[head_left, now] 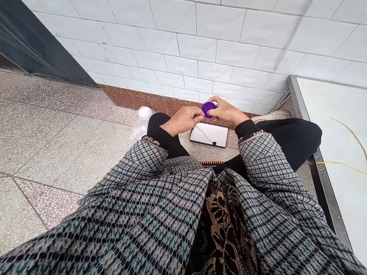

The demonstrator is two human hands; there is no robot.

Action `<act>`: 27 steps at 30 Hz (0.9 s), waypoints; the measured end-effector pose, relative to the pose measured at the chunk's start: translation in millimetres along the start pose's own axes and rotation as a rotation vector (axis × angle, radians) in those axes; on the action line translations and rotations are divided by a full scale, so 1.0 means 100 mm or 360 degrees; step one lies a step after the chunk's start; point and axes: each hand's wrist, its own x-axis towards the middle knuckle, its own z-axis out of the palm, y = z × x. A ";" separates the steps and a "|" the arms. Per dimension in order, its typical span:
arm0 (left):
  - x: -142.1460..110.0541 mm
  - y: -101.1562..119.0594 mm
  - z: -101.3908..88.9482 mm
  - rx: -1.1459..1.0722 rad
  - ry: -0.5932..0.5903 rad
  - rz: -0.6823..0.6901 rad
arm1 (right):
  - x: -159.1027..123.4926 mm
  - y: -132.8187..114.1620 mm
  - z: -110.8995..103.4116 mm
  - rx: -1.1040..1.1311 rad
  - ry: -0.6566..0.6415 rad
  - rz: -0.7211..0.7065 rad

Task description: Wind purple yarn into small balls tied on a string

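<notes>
Holds a ball (208,109) in the curved fingers of the right hand (221,110), just above the centre of the frame. Bunches the fingertips of the left hand (186,119) at its left edge; cannot tell whether gripping yarn there. Looks deep purple, rounded and wound from fine strands, partly covered by fingers. Just below, shows a white, dark-rimmed box (209,129), with a thin thread (206,136) slanting to a small dark purple tuft (214,143). Left of centre, shows a clear bag (138,131) beside a white lump (145,112). At far right, shows a bent yellow cord (363,149) on a pale table (335,193).
</notes>
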 end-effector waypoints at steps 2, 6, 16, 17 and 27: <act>0.00 -0.01 -0.09 0.0075 0.0093 -0.0010 | -0.04 0.00 0.02 -0.0090 -0.0135 -0.0020; 0.02 -0.01 -0.16 0.0113 0.0213 -0.0051 | -0.11 -0.01 0.07 -0.0203 -0.0337 -0.0093; 0.05 -0.19 0.04 -0.0293 0.0452 -0.0386 | -0.21 -0.18 0.04 0.0587 -0.0478 -0.0108; 0.05 -0.19 0.09 -0.0335 0.0414 -0.0407 | -0.20 -0.19 0.03 0.0683 -0.0407 -0.0147; 0.01 0.09 0.06 -0.0059 0.0059 -0.0048 | 0.03 -0.01 0.01 -0.0037 0.0217 0.0017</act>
